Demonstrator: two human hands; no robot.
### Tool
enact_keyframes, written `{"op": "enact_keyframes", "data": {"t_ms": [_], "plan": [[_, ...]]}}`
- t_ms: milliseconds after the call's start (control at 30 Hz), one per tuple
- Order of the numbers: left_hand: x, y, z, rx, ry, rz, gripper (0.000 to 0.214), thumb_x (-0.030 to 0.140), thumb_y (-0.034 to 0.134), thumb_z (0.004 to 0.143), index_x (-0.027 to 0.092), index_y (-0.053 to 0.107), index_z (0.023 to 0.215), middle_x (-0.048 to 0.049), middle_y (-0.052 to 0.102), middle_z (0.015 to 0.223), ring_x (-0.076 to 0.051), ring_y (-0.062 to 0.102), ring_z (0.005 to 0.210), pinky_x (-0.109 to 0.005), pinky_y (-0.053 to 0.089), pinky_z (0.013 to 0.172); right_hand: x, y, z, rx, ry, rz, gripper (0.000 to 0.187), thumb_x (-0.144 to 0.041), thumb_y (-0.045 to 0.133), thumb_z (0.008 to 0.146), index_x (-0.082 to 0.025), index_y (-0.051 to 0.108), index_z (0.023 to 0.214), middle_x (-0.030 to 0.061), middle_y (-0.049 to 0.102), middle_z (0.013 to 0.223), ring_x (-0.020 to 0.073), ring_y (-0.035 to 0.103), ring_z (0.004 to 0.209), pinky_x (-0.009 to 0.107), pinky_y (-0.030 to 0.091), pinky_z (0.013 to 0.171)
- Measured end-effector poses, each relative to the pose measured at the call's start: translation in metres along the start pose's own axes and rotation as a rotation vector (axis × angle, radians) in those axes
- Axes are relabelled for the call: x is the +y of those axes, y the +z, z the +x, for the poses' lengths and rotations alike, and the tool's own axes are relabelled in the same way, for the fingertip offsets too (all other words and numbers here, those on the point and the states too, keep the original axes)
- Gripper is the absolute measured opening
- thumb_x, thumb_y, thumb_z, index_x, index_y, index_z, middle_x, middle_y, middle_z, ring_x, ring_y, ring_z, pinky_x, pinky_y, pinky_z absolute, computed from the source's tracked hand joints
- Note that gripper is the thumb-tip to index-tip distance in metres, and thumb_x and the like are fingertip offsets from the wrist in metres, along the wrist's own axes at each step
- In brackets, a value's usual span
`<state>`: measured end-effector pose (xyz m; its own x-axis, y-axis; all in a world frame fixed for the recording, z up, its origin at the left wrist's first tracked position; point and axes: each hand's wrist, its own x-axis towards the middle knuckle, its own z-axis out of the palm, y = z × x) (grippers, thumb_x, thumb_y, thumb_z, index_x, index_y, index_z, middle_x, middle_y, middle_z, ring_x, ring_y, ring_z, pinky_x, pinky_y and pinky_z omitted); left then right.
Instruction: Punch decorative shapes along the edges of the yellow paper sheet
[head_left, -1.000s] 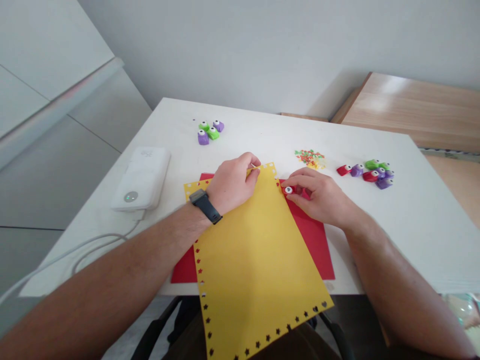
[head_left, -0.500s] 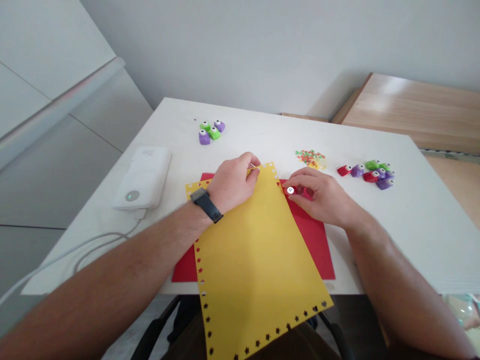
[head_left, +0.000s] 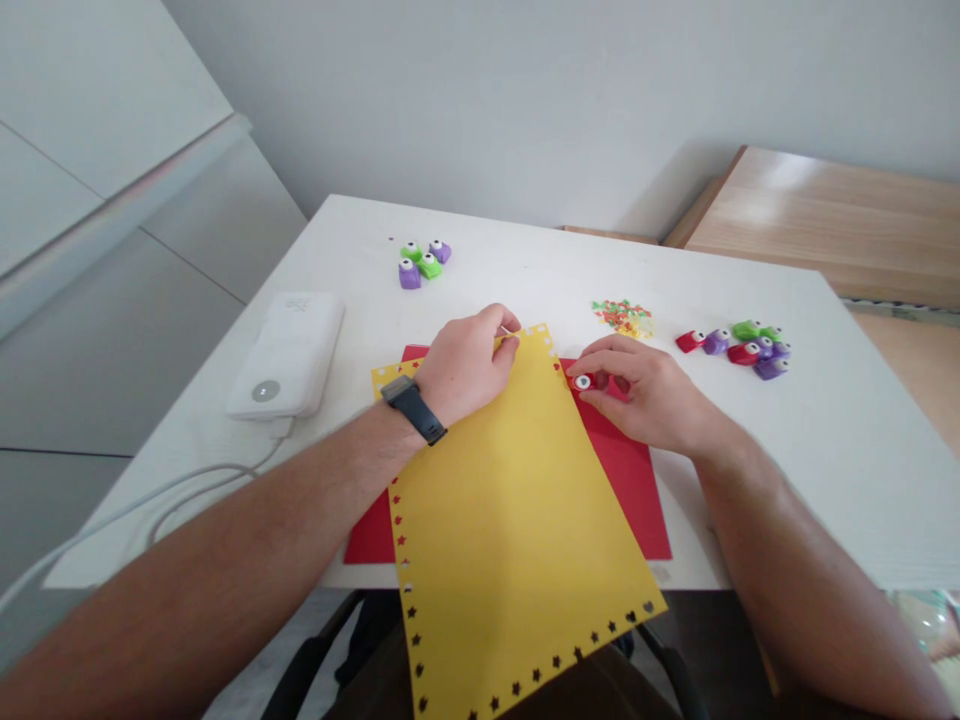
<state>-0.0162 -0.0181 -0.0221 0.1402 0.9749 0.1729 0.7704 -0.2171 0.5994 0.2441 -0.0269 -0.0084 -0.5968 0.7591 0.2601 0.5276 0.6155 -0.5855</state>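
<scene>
A yellow sheet of paper [head_left: 517, 500] lies tilted across the table and hangs past its front edge. Small shapes are punched along its left, bottom and top borders, and a few near the top right corner. My left hand [head_left: 472, 365], with a watch on the wrist, pinches the sheet's top edge between thumb and fingers. In my right hand [head_left: 630, 385] is a small red craft punch [head_left: 583, 382] with a white round button, held at the sheet's upper right edge. Red paper [head_left: 626, 480] lies underneath the yellow sheet.
Several green and purple punches [head_left: 424, 262] stand at the back left, and more [head_left: 757, 348] on the right. Colourful paper cut-outs [head_left: 622, 317] are piled behind my right hand. A white power bank [head_left: 289, 350] with cables lies at left on the white table [head_left: 517, 265].
Both hands stay almost where they were. The red punch in my right hand has turned or shifted very slightly at the paper's edge.
</scene>
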Motion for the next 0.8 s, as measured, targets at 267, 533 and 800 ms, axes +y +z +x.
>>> {"op": "enact_keyframes", "data": {"t_ms": [267,533,800], "plan": [[0.0008,-0.0004,0.0001,-0.003,-0.011,0.005,0.020,0.029,0.059,0.098,0.023,0.070,0.113,-0.0066,0.081,0.105,-0.026,0.076,0.097,-0.038,0.056,0.086,-0.0018,-0.0019,0.0007,-0.013,0.005,0.003,0.030,-0.006,0.072,0.086,-0.024,0.079,0.109,0.0045,0.072,0.109,0.0139,0.067,0.079,0.030,0.056,0.075],[0.0012,-0.0001,-0.0007,0.003,-0.002,0.001,0.019,0.029,0.058,0.098,0.023,0.070,0.112,-0.0063,0.081,0.105,-0.027,0.076,0.098,-0.039,0.056,0.087,-0.0022,-0.0010,0.0007,-0.020,0.022,-0.005,0.030,-0.009,0.071,0.088,-0.025,0.078,0.112,0.0053,0.072,0.108,0.0154,0.067,0.080,0.032,0.057,0.077],[0.0020,-0.0009,-0.0007,-0.005,-0.007,0.004,0.020,0.030,0.058,0.098,0.023,0.070,0.113,-0.0064,0.081,0.106,-0.026,0.076,0.099,-0.039,0.057,0.089,-0.0019,-0.0012,0.0022,-0.010,0.023,-0.037,0.029,-0.013,0.072,0.089,-0.026,0.078,0.114,0.0061,0.074,0.106,0.0181,0.069,0.082,0.034,0.057,0.079]]}}
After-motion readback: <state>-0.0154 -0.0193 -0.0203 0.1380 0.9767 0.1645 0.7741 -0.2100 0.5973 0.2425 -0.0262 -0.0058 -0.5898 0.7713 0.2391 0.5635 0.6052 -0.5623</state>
